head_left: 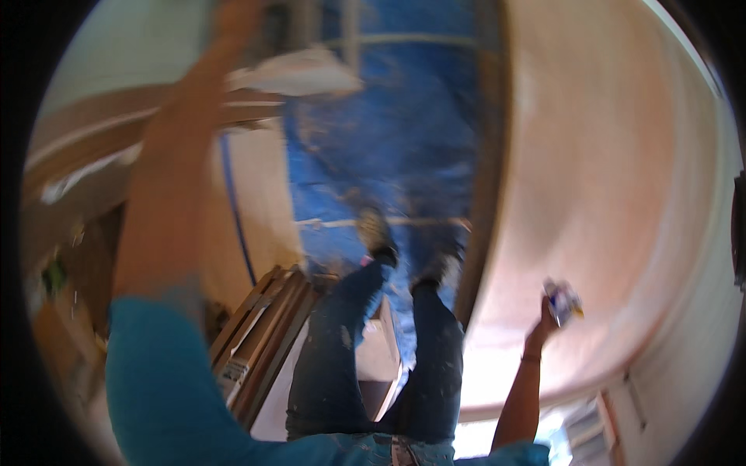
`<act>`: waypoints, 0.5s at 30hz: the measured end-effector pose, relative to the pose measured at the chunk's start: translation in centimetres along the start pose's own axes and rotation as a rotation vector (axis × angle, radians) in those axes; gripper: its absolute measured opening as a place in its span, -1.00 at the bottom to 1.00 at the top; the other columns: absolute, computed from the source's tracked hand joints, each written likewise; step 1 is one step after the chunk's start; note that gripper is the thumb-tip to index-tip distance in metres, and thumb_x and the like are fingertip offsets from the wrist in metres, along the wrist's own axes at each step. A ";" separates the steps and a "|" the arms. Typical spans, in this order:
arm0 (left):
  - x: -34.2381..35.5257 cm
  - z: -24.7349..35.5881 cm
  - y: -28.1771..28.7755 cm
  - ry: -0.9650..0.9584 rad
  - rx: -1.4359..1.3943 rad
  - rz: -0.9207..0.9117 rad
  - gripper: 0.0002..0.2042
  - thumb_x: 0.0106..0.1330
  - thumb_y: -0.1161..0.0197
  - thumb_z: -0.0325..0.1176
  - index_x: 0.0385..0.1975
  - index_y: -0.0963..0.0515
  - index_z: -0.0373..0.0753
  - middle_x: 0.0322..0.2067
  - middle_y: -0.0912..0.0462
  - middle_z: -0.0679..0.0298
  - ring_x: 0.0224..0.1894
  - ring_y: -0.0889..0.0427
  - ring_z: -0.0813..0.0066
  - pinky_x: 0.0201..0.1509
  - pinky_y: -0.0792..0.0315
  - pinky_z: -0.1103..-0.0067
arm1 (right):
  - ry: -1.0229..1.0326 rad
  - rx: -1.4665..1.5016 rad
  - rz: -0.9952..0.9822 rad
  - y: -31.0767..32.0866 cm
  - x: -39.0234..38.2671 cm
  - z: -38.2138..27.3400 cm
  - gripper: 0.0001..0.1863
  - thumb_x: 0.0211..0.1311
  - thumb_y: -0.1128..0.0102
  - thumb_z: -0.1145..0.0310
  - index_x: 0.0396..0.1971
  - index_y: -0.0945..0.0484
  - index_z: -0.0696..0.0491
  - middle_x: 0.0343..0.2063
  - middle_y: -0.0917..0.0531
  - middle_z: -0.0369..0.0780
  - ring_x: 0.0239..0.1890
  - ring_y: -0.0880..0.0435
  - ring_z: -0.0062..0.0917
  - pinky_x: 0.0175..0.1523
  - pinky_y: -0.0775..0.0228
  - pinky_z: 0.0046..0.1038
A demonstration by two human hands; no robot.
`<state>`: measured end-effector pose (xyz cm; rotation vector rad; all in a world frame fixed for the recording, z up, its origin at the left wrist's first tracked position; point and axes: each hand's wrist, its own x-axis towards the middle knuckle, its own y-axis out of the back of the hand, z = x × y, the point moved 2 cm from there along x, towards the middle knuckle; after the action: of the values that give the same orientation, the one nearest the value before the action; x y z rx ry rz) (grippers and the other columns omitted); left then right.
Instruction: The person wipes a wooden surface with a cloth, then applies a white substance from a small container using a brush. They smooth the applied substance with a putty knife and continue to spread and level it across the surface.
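The picture is blurred by motion. My left arm in a teal sleeve reaches up the left side, and my left hand (233,19) is at the top edge, just above a pale flat object (299,74); its grip is too smeared to read. My right hand (544,325) is raised low on the right against a pinkish wall (622,179). It is closed on a small crumpled white and blue object (562,301). My legs in dark paint-spotted jeans (373,349) and my shoes (378,233) stand on a blue floor sheet (388,132).
A stack of wooden boards or frames (260,334) leans at the lower left beside my legs. A dark wooden door edge (486,194) runs along the wall's left side. Brown shelving or trim (85,140) fills the far left.
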<state>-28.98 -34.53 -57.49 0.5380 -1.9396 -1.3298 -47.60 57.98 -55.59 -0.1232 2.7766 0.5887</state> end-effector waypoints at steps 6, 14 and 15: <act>-7.8 2.8 15.6 0.375 -0.453 0.263 -0.65 0.58 -0.06 -0.18 0.05 -0.60 -0.35 -0.02 -0.77 0.02 -0.03 -0.76 0.06 0.11 -0.58 0.28 | 0.107 -0.128 0.159 3.0 1.1 1.5 -0.14 -0.02 -0.71 0.49 0.29 -0.37 0.18 0.13 -0.57 -0.19 0.18 -0.57 -0.48 0.28 -0.47 -0.42; -38.8 25.6 22.4 1.042 -1.799 -0.444 -0.76 0.53 -0.18 -0.34 0.06 -0.55 -0.30 -0.09 -0.69 0.17 0.01 -0.68 0.38 0.13 -0.56 0.47 | 0.221 -0.142 0.142 6.2 3.1 6.3 -0.09 -0.07 -0.77 0.29 0.25 -0.37 0.16 0.14 -0.55 -0.13 0.16 -0.57 -0.39 0.25 -0.49 -0.32; -40.1 30.2 24.4 1.022 -1.888 -0.454 -0.74 0.54 -0.17 -0.34 0.10 -0.54 -0.32 -0.08 -0.69 0.16 0.00 -0.70 0.36 0.11 -0.58 0.47 | 0.244 -0.191 0.145 6.5 3.4 6.2 -0.08 -0.07 -0.77 0.29 0.26 -0.36 0.16 0.14 -0.55 -0.12 0.17 -0.58 -0.38 0.24 -0.50 -0.32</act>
<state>-23.87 21.01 -54.36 0.4136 0.5654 -1.8778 -50.05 66.37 -59.55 -0.0363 2.9752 0.9333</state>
